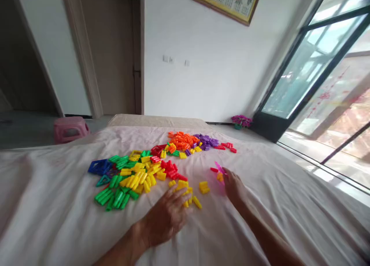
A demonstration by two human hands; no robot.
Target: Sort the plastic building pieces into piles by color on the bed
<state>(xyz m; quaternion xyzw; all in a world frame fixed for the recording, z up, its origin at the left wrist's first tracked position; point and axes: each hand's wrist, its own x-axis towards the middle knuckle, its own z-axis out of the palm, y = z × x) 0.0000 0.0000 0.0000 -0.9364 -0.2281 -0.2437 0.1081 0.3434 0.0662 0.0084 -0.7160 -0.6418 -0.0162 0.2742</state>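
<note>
My left hand (169, 214) lies palm down with its fingers apart, reaching over several yellow plastic building pieces (182, 184); its fingertips are at them. A single yellow piece (197, 202) and a small yellow cluster (204, 187) rest just right of those fingers. To the right, my right hand (234, 185) has its fingers closed at the edge of a see-through pink plastic piece (219, 168), whose exact shape is blurred. Beside that pink piece are an orange-yellow piece (220, 177) and a small red piece (214, 169). The right fingertips are partly hidden.
Green pieces (118, 196), yellow, red pieces (170, 169) and blue frame shapes (100, 167) lie heaped left on the pale cloth (72, 204). Farther back are orange pieces (182, 140) and purple pieces (206, 141). A pink stool (71, 128) stands on the floor at left.
</note>
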